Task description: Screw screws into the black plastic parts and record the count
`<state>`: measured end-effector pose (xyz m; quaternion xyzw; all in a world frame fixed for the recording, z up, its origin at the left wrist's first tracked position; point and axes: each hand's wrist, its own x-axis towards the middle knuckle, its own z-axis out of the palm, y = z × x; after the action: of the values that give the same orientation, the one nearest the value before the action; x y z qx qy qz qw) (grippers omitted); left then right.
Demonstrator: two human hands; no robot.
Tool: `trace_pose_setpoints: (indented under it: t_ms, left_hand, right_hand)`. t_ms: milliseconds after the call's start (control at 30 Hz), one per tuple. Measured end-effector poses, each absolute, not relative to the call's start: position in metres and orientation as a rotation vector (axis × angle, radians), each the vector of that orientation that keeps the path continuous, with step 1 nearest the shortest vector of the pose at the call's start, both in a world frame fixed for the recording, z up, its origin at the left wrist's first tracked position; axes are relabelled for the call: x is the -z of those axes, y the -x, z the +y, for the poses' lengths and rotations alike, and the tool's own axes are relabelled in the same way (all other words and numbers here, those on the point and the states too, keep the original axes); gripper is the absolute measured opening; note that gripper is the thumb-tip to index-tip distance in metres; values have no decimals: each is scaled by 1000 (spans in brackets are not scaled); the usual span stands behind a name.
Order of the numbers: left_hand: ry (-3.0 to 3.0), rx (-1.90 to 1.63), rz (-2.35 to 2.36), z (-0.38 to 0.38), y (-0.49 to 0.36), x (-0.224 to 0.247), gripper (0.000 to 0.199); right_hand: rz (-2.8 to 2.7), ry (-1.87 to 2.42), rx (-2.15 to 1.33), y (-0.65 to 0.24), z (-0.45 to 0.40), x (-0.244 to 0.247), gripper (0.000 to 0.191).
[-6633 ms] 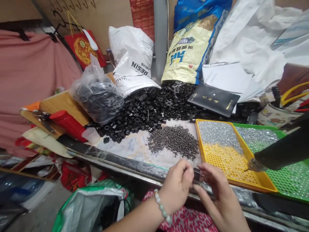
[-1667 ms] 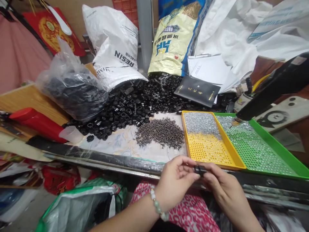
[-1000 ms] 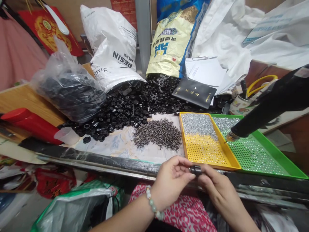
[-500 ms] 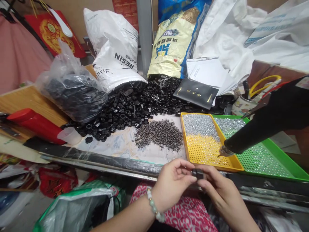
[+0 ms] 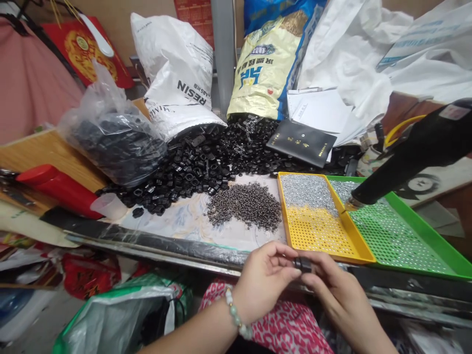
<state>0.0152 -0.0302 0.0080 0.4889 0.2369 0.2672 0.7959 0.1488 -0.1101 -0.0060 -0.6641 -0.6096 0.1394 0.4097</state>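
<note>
Between my two hands, just off the table's front edge, is a small black plastic part (image 5: 304,264). My left hand (image 5: 271,268), with a bead bracelet at the wrist, pinches it from the left. The fingers and thumb of my right hand (image 5: 330,278) close on its right side. Much of the part is hidden by fingertips. Above and to the right, a black electric screwdriver (image 5: 391,172) slants down, its bit over the rim between the yellow tray (image 5: 368,258) and the green tray (image 5: 465,269). Both perforated trays carry small silvery pieces.
A heap of small metal pieces (image 5: 245,205) lies mid-table. Behind it spreads a pile of black plastic parts (image 5: 188,169), below a white resin bag (image 5: 177,73) and a yellow-blue sack (image 5: 258,69). A black notebook (image 5: 300,142), a clear cup (image 5: 109,206) and a red bottle (image 5: 57,189) lie around.
The electric screwdriver has swung up and to the right, its bit moving from over the yellow tray to the rim by the green one. My hands keep nearly the same hold.
</note>
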Motion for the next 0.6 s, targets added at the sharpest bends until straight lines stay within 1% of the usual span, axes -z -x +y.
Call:
trace_pose_setpoints:
  t_ms: [200, 267, 333, 467, 567, 600]
  left_hand:
    - [-1114, -627, 552, -30, -16, -10, 19]
    - [-1144, -633, 567, -30, -16, -10, 19]
    - [-1145, -640, 574, -29, -15, -10, 19]
    - [-1059, -630, 545, -27, -15, -10, 18]
    - [-1053, -654, 531, -24, -13, -13, 18]
    - [-1073, -676, 537, -24, -13, -13, 18]
  right_hand:
    - [-1469, 1652, -272, -146, -105, 6, 33]
    - [-1451, 1698, -343, -145, -104, 7, 28]
    - [-1464, 1711, -390, -145, -103, 7, 30]
    - [-1492, 1614, -246, -141, -103, 8, 31]
    - [-1510, 1664, -315, -137, -102, 7, 24]
    - [-1514, 1688, -343, -136, -101, 6, 24]
